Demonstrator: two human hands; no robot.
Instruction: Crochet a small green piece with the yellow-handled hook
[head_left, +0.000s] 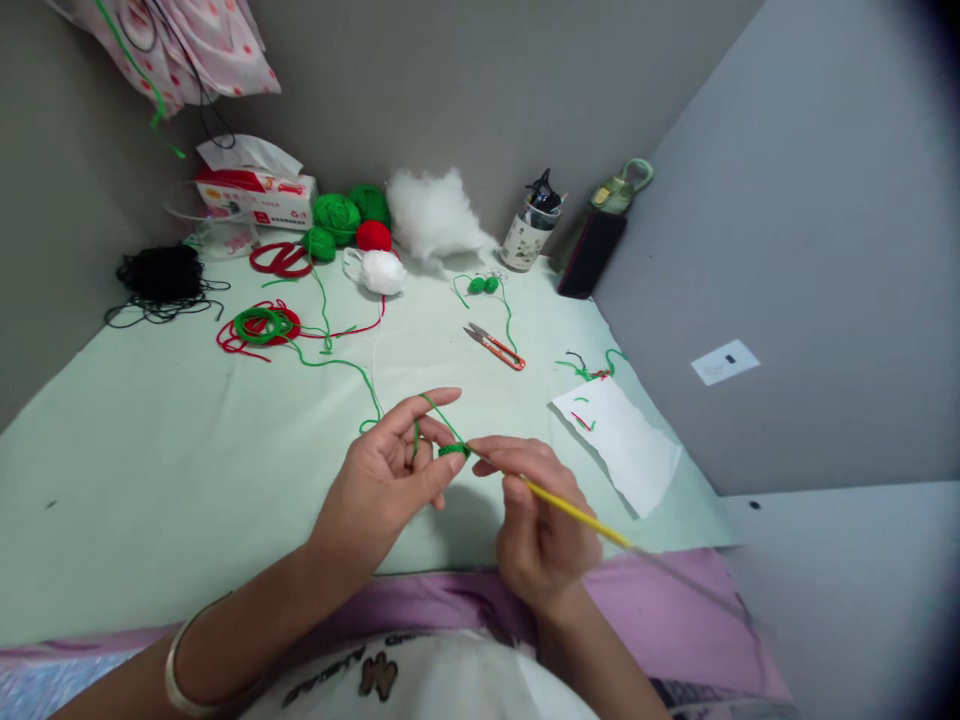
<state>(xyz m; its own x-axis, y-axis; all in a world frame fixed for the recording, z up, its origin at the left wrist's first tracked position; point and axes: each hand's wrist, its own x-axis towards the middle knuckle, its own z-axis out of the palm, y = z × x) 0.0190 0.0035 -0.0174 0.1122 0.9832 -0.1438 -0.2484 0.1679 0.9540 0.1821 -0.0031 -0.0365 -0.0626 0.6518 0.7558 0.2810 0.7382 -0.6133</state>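
Note:
My left hand [397, 465] pinches a small green crochet piece [454, 451] between thumb and fingers. Green yarn [442, 412] runs over its raised index finger down to the piece. In my right hand [544, 510] is a crochet hook with a yellow handle [577, 513], gripped like a pen. The hook's tip meets the right edge of the green piece; the fingers partly hide it. Green yarn also trails across the table toward a loose green coil [262, 324] lying on red yarn.
Orange thread snips [495, 347] and two small green balls [483, 286] lie ahead. Farther back are yarn balls [336, 217], white stuffing [435, 215], a tissue box [259, 197], red scissors [280, 260], black yarn [161, 275], a pen cup [527, 235], a phone [592, 254] and, right, paper [626, 450].

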